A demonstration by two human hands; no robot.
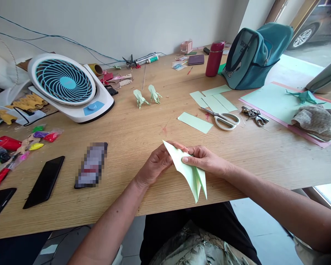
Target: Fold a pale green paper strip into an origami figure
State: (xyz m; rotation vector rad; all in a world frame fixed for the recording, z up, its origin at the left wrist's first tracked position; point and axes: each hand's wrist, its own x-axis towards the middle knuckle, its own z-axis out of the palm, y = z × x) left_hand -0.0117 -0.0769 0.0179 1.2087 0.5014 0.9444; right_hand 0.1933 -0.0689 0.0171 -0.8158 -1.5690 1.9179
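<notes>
I hold the folded paper pinched between both hands, just above the near edge of the table. My left hand closes on its upper part from behind, and my right hand presses a fingertip on the front. Its two long points hang out past the table edge, over my lap.

The sheet looks thin and both pinches sit high, so I judge that the free points could spring apart, or a crease could wander if a finger slides (pale green on pale green makes the layers hard to read). Most of my left fingers lie behind the paper, so I cannot tell how they sit. The folds under my right hand are covered too.
</notes>
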